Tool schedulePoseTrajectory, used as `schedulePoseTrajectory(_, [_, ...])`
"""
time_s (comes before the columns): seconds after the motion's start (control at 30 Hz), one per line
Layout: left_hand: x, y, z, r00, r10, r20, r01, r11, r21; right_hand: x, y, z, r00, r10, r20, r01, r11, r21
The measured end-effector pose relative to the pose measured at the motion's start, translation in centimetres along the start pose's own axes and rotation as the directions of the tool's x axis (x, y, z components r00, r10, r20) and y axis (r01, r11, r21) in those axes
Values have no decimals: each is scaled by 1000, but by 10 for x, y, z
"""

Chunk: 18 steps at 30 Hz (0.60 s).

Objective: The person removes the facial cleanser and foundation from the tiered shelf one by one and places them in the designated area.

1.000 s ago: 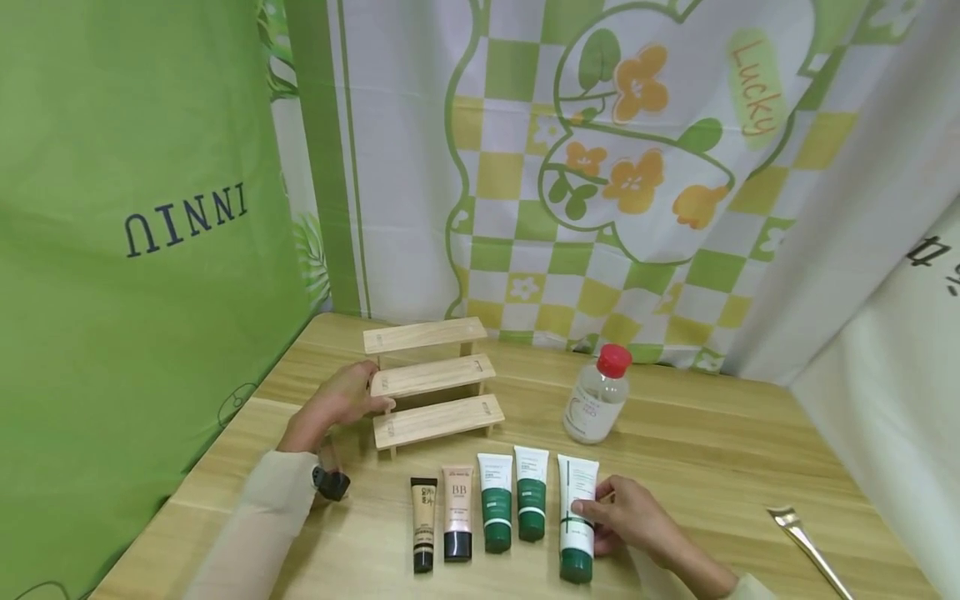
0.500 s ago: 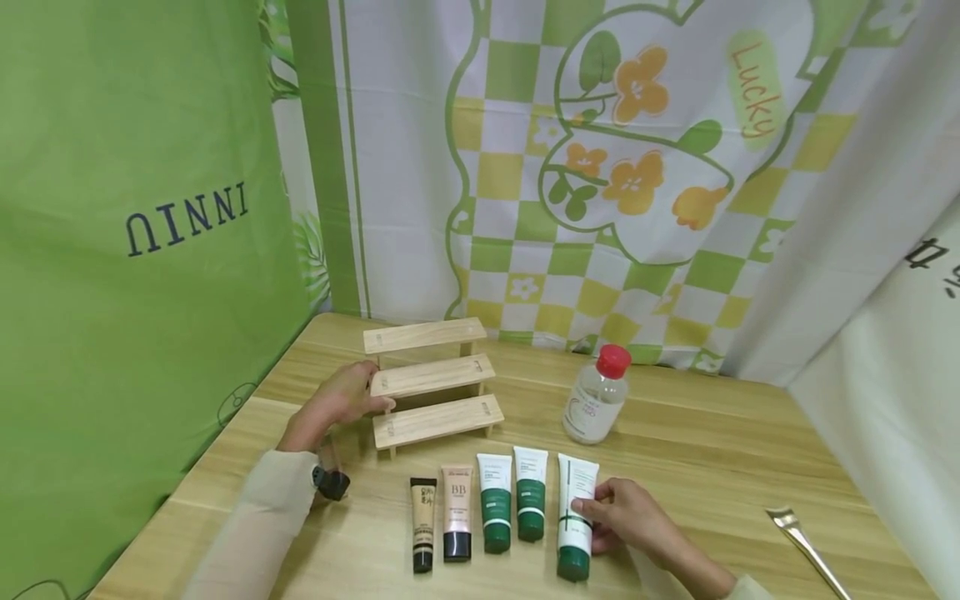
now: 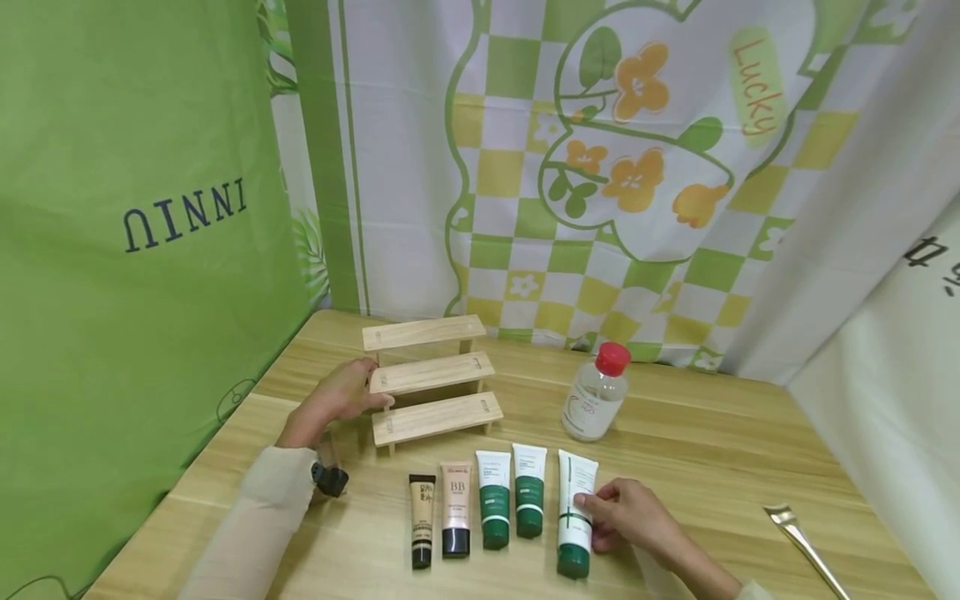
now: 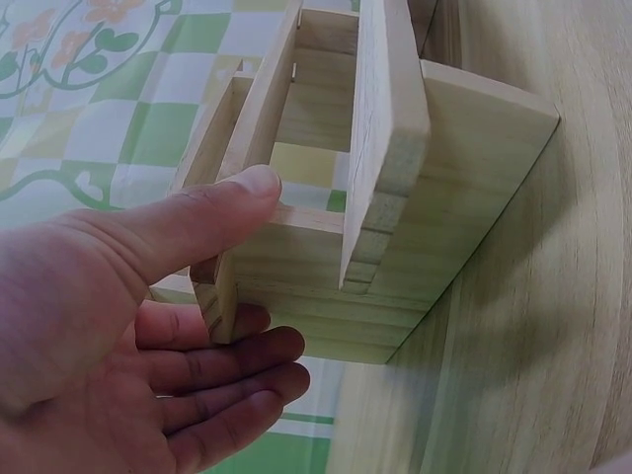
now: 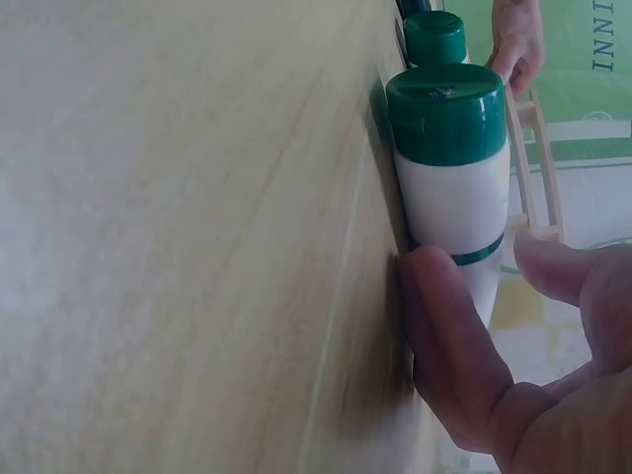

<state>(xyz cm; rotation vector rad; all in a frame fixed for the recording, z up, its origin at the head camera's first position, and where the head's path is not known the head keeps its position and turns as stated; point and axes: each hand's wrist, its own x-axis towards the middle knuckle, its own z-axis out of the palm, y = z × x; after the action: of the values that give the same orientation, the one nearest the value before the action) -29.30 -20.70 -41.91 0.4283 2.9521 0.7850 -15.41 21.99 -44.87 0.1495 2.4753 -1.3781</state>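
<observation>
My left hand grips the left end of the middle step of a three-step wooden display stand. In the left wrist view, the thumb lies on the step's upper edge and the fingers curl beneath it. At the right end of a row of cosmetic tubes lies a white squeeze tube with a green cap. My right hand holds its right side, thumb over the tube and fingers low beside it. To its left lie two white-and-green tubes, a pink BB cream tube and a gold tube.
A clear bottle with a red cap stands behind the row, right of the stand. On the right lies a metal tool with a flared end. Curtains close off the back and sides of the wooden table.
The white tube at the right end has shifted very slightly left, and my right thumb has edged up along it. My left hand and the stand keep their place.
</observation>
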Motion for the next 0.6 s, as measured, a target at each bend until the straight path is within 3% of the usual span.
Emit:
schedulePoseTrajectory(0.33, [2,-1,3,1000,-19,14,19,1000,13,-7,4,-3,986,8,-164,-12,1000,-25])
schedulePoseTrajectory(0.6, [-1,-5,2,999,-40,27,39,999,31,-10,5,-3,980,-82,-179,81,997,-15])
